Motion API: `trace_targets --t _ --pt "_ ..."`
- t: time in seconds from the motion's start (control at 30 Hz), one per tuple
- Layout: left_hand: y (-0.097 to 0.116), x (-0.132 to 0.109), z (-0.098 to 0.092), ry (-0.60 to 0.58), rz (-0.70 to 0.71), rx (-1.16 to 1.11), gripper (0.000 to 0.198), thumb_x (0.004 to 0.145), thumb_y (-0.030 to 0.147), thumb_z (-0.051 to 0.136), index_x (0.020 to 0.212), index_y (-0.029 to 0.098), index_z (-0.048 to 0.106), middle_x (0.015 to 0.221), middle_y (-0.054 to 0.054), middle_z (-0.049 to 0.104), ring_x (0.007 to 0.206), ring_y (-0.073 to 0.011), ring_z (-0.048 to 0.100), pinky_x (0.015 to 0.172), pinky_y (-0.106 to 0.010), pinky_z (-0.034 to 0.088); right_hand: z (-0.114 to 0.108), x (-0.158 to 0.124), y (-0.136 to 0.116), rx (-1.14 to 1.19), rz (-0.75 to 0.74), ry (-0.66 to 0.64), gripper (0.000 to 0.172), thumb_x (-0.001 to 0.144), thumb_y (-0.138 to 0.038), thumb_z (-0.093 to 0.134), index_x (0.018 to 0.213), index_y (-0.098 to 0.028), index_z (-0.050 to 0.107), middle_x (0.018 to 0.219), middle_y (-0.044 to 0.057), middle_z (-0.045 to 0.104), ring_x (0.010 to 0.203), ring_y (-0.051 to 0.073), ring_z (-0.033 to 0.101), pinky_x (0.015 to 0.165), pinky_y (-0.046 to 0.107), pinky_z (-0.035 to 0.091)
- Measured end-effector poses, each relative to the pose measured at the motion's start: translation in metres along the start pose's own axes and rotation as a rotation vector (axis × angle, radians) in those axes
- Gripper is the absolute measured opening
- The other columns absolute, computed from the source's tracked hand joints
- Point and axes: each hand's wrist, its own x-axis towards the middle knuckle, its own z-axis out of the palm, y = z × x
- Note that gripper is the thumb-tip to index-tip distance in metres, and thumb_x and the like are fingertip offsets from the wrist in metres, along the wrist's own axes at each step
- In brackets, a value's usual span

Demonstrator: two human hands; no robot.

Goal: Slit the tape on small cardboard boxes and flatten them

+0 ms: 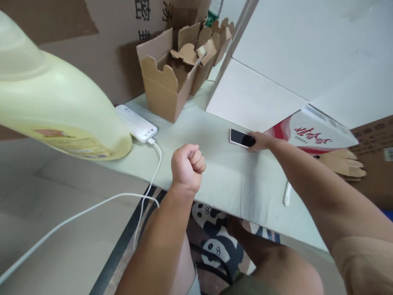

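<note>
My left hand (pixel 188 167) is curled into a fist above the front part of the pale table (pixel 215 172), and nothing shows in it. Further right, my right hand (pixel 259 141) grips the right end of a smartphone (pixel 241 138) with a dark screen and a light rim. The phone is at the table surface; whether it lies flat on it or is slightly raised, I cannot tell. Left of my fist rests a white power bank (pixel 136 123), with a white cable (pixel 158 153) plugged into its end.
A large pale yellow jug (pixel 67 102) leans in at the left. Open cardboard boxes (pixel 162 88) stand at the back, beside a white panel (pixel 258 94). A red and white box (pixel 316 129) and a white stick-like object (pixel 287 193) are at the right. The cable hangs over the front edge.
</note>
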Motion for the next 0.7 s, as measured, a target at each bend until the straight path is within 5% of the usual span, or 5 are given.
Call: trace_targets --t 0.17,0.4,0.7 --pt "-0.013 0.009 0.002 -0.052 0.028 0.111 0.044 0.071 0.014 0.053 0.051 0.022 0.015 0.048 0.009 0.007 0.039 -0.0042 0.007 0.04 -0.022 0.008 0.007 0.013 0.009 0.046 0.024 -0.061 0.106 0.07 -0.05 0.081 0.163 -0.027 0.035 0.155 0.018 0.051 0.136 0.041 0.06 0.11 0.051 0.053" --pt "-0.034 0.018 0.001 -0.1 0.126 0.269 0.045 0.064 0.018 0.06 0.05 0.023 0.017 0.047 0.01 0.011 0.038 -0.002 0.01 0.039 -0.019 0.011 0.004 0.025 0.011 0.061 -0.013 -0.083 0.106 0.069 -0.056 0.082 0.162 -0.035 0.035 0.156 0.015 0.048 0.137 0.042 0.056 0.111 0.055 0.051" --pt "-0.033 0.024 0.014 0.021 0.018 0.117 0.043 0.071 0.012 0.051 0.053 0.022 0.013 0.048 0.009 0.008 0.038 -0.0043 0.007 0.038 -0.021 0.009 0.003 0.006 0.005 0.064 -0.034 -0.036 0.108 0.071 -0.055 0.081 0.164 -0.034 0.031 0.159 0.016 0.046 0.133 0.044 0.061 0.104 0.057 0.055"
